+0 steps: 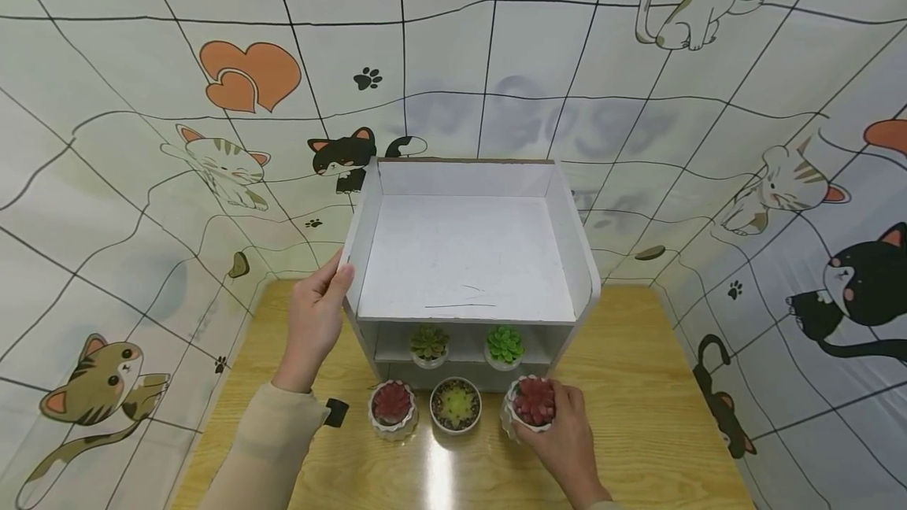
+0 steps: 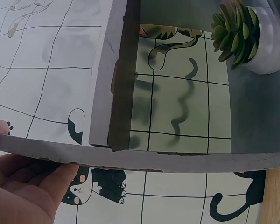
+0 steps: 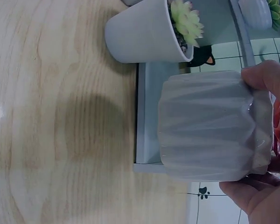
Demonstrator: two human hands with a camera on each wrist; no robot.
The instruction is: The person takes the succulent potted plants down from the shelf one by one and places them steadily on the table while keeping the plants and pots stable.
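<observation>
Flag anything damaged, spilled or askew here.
The shelf looks worn: dark lines mark its upper front, and its edges look chipped in the left wrist view. Nothing appears spilled.

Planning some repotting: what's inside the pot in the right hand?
A red succulent sits in the pot. Whatever lies directly beneath its leaves is covered and cannot be seen.

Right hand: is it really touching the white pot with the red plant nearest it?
Touching. The right wrist view shows the right hand gripping the white pot, thumb and fingers against opposite sides near its top.
</observation>
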